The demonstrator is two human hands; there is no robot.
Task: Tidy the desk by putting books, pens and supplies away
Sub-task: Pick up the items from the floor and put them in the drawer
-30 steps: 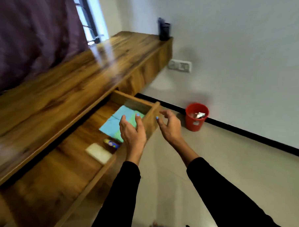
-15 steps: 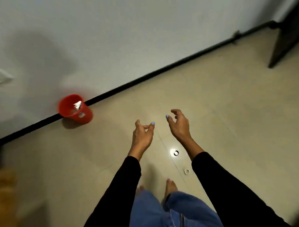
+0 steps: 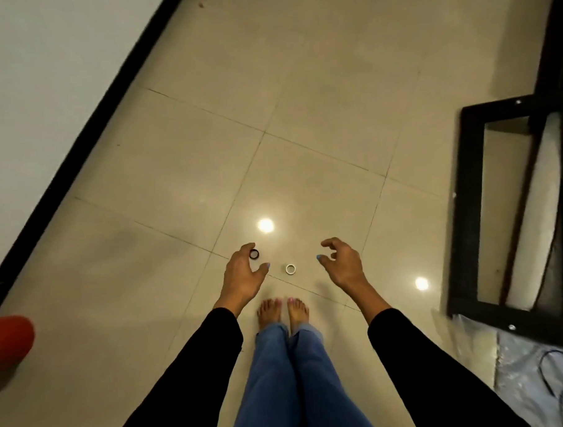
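View has swung off the desk and its open drawer within the last second; both gone from frame now, camera looks straight down at tiled floor (image 3: 181,172). Reads as turning away from the drawer to look for more items, so no putting-away is in hand at this moment. Left hand (image 3: 242,273) and right hand (image 3: 342,264) held out in front at waist height, fingers loosely curled, nothing in either. On the floor, about 12 o'clock from the bare feet (image 3: 282,310): a small black ring (image 3: 254,254) showing in the gap of the left hand's fingers, and a small white ring (image 3: 290,268) between the two hands. Possibly tape rolls; too small to say. Whether the left hand touches the black ring: judged not, hand appears well above the floor. Red bin (image 3: 8,341) cut off at 9 o'clock. Black frame (image 3: 467,205) at 3 o'clock, partly out of view, purpose unclear. No books or pens visible.
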